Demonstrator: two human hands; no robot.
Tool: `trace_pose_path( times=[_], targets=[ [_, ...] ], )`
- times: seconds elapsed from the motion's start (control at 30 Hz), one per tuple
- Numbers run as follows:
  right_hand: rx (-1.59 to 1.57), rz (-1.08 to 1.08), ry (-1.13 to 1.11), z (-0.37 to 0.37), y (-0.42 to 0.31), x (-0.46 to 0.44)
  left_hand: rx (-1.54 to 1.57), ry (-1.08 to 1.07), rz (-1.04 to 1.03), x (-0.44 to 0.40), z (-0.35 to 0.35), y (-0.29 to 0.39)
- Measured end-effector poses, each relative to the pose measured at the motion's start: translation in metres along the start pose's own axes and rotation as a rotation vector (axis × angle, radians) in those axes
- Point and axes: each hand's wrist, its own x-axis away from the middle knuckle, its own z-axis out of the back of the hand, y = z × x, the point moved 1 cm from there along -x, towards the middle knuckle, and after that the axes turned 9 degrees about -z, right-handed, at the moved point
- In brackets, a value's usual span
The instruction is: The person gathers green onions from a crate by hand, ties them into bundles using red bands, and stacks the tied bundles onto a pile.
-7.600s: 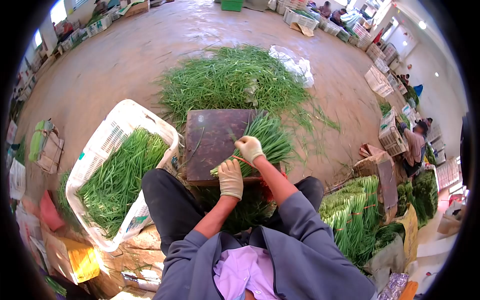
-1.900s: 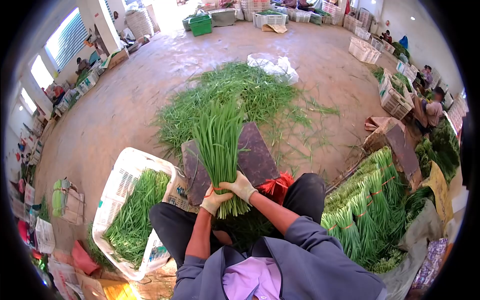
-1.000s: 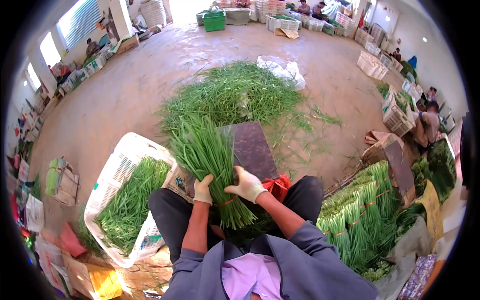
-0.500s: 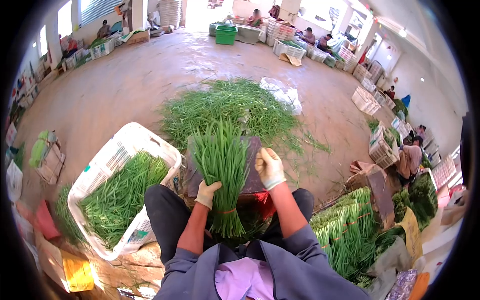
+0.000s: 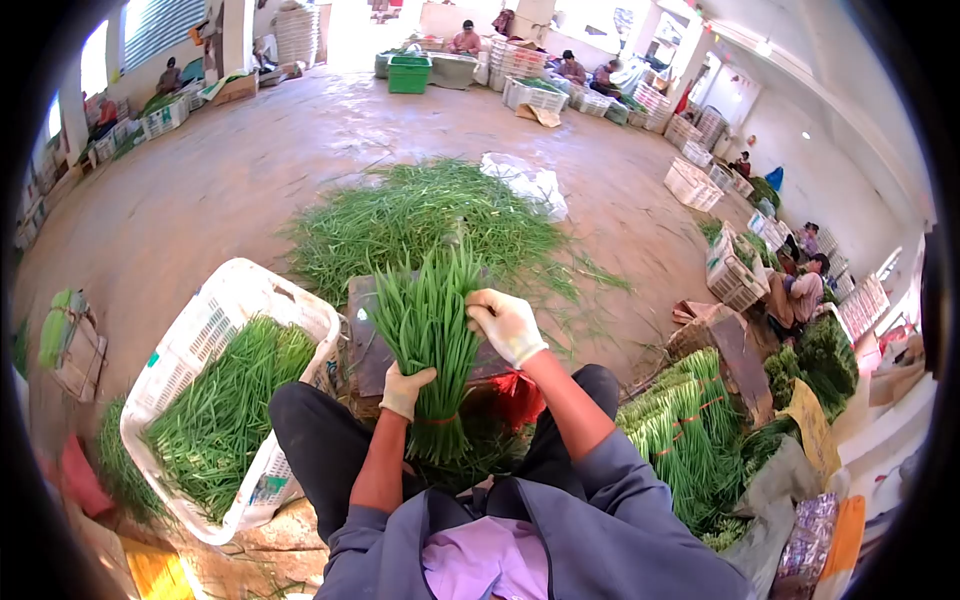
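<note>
A bunch of garlic chives [image 5: 432, 335] stands nearly upright in front of me, with a red band [image 5: 437, 420] round its lower stems. My left hand [image 5: 406, 388], in a pale glove, is closed around the bunch's left side above the band. At the bunch's upper right edge, my right hand [image 5: 508, 325], also gloved, pinches at the leaves; its fingertips are partly hidden among them. Behind the bunch is a dark, flat-topped block [image 5: 362, 350], with red strands [image 5: 518, 398] hanging at its right front.
A white plastic basket [image 5: 232, 290] of loose chives stands at my left. Loose greens [image 5: 430, 215] lie on the floor ahead beside a white plastic sheet [image 5: 528, 185]. Banded bunches [image 5: 685, 430] stack up at my right. Several people sit among crates along the walls.
My right hand has moved left from beside the bunch to its upper right leaves. The left hand keeps its hold. The whole view has shifted slightly.
</note>
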Motion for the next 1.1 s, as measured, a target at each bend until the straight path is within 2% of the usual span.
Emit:
trace_pose_path(
  times=[0.03,0.17,0.43,0.5,0.63,0.7,0.73,0.77,0.83,0.9,0.93,1.07,1.1],
  targets=[
    [0.023,0.045,0.014,-0.001,-0.002,-0.006,0.01,-0.008,0.015,0.003,-0.002,0.001],
    [0.038,-0.072,-0.076,-0.001,-0.01,-0.014,-0.008,-0.024,0.02,0.009,-0.004,0.005],
    [0.087,-0.081,-0.137,-0.006,-0.014,-0.014,-0.024,-0.08,-0.013,0.012,-0.002,0.002],
    [-0.035,-0.122,-0.178,-0.006,-0.006,-0.019,-0.022,-0.09,-0.007,0.011,-0.004,0.003],
    [-0.065,-0.128,-0.167,-0.003,-0.016,-0.012,-0.029,-0.087,0.012,0.012,-0.005,0.007],
    [-0.439,-0.322,-0.101,0.006,-0.028,-0.011,-0.041,-0.083,0.005,0.011,-0.006,0.008],
    [-0.681,-0.332,-0.027,0.012,-0.026,-0.017,-0.058,-0.084,-0.001,0.01,-0.005,0.007],
    [-0.942,-0.238,-0.076,0.021,-0.014,-0.026,-0.075,-0.083,-0.003,0.012,-0.004,0.005],
    [-1.161,-0.186,-0.346,0.025,-0.035,-0.016,-0.07,-0.061,0.004,0.013,-0.003,-0.001],
    [-0.467,-0.2,-0.312,0.012,-0.071,0.016,-0.067,-0.055,0.011,0.008,-0.003,-0.005],
    [-0.246,-0.091,-0.379,0.003,-0.075,0.021,-0.099,-0.054,-0.03,0.006,-0.003,-0.007],
    [0.089,-0.052,-0.228,-0.034,-0.048,0.011,-0.152,-0.049,-0.019,0.011,-0.01,-0.003],
    [0.086,-0.053,-0.231,-0.039,-0.043,0.006,-0.156,-0.046,-0.018,0.011,-0.01,-0.003]
  ],
)
